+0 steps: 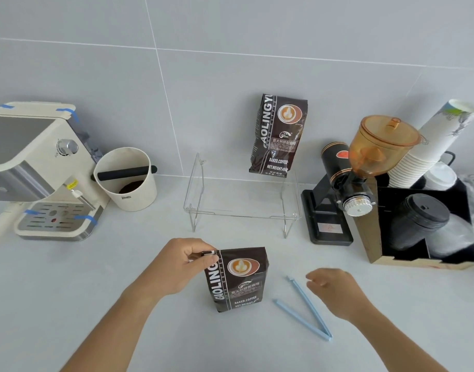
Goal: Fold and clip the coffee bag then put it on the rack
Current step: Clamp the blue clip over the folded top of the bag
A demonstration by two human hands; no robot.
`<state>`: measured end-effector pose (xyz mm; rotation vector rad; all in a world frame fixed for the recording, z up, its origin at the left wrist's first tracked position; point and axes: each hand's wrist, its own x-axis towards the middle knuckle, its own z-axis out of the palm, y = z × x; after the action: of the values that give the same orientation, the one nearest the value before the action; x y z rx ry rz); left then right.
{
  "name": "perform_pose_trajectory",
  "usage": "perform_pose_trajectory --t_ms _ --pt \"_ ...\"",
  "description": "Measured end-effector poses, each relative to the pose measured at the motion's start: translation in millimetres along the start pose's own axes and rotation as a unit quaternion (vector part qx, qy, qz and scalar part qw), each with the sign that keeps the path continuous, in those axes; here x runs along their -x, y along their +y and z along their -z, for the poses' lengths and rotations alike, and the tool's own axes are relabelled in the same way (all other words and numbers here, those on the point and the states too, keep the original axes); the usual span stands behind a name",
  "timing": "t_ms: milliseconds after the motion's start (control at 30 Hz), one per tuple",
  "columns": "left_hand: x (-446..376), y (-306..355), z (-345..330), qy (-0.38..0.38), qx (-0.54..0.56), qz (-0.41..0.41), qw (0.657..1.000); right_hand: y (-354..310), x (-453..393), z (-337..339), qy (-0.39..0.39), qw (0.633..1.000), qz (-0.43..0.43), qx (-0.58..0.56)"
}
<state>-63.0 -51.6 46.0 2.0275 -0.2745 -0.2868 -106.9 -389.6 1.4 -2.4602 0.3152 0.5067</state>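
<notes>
A dark brown coffee bag (237, 280) stands upright on the counter in front of me, its top folded down. My left hand (185, 264) pinches the folded top at the bag's left corner. To the right of the bag lies a light blue bag clip (307, 308), spread open in a V. My right hand (334, 287) hovers just beside the clip's upper arm, fingers loosely curled and holding nothing. Behind the bag stands a clear acrylic rack (241, 208). A second coffee bag (279, 134) stands on the rack's back right, leaning against the wall.
An espresso machine (40, 167) and a white knock box (127, 178) stand at the left. At the right are a black grinder (346, 183) with an amber hopper, stacked paper cups (429, 146) and a box of black lids (418, 224).
</notes>
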Motion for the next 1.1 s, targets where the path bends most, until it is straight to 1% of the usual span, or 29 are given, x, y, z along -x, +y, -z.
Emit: perform_pose_trajectory --t_ms 100,200,333,533,633,733,867,1000,1100 --pt "1 0 0 0.001 0.002 0.003 1.0 34 7 -20 -0.019 0.996 -0.087 0.022" --pt "2 0 -2 0.005 0.003 0.007 1.0 51 16 -37 -0.021 0.991 -0.13 0.039" --pt "2 -2 -1 0.008 0.0 0.006 1.0 60 19 -49 -0.007 0.987 -0.154 0.041" --pt "0 0 -1 0.017 -0.007 0.01 1.0 58 20 -58 0.005 0.986 -0.149 0.074" --pt "0 1 -2 0.015 -0.001 0.012 1.0 55 20 -56 0.032 0.988 -0.133 0.065" --pt "-2 1 -1 0.018 0.006 0.016 1.0 47 16 -45 0.055 0.993 -0.087 0.049" --pt "-2 3 -1 0.018 0.017 0.014 1.0 34 11 -21 0.089 0.995 -0.038 -0.028" --pt "-3 4 -1 0.019 0.007 0.008 1.0 11 12 7 0.097 0.993 0.025 -0.062" --pt "-4 3 -1 0.026 0.005 0.012 1.0 -5 15 27 0.117 0.989 0.049 -0.081"
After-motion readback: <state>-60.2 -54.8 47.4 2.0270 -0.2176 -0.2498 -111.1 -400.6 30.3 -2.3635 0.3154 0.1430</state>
